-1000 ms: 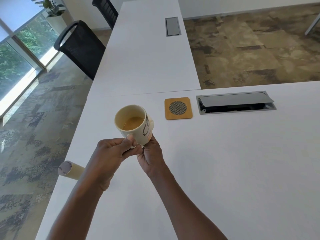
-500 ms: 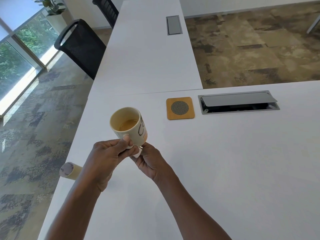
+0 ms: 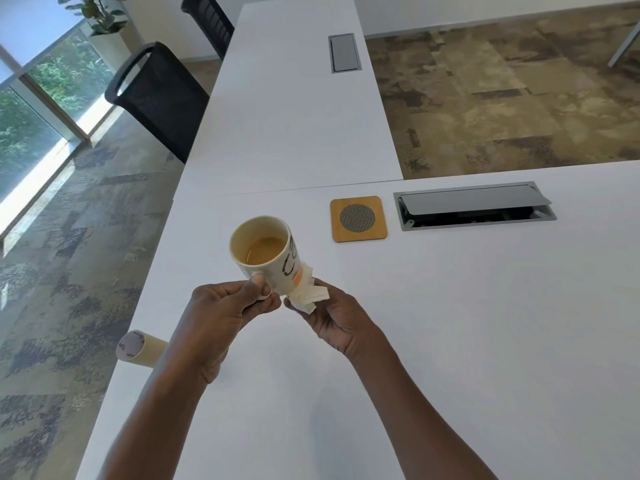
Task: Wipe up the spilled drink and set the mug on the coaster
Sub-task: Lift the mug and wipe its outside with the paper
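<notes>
A cream mug [image 3: 268, 256] with dark lettering and some tan drink inside is held tilted above the white table [image 3: 450, 323]. My left hand [image 3: 225, 306] grips it by the handle. My right hand [image 3: 332, 313] holds a crumpled white tissue [image 3: 308, 294] pressed against the mug's underside. A square wooden coaster [image 3: 358, 218] with a round mesh centre lies flat on the table, beyond and to the right of the mug, with nothing on it.
An open grey cable hatch [image 3: 474, 209] sits right of the coaster. A cardboard tube [image 3: 140, 348] lies at the table's left edge. A second white table [image 3: 294, 116] with a shut hatch [image 3: 343, 53] extends away. Black chairs [image 3: 156, 95] stand at the left.
The mug has shifted slightly left and tilted. My right hand has drawn back from under it, so the tissue now shows against the mug's base.
</notes>
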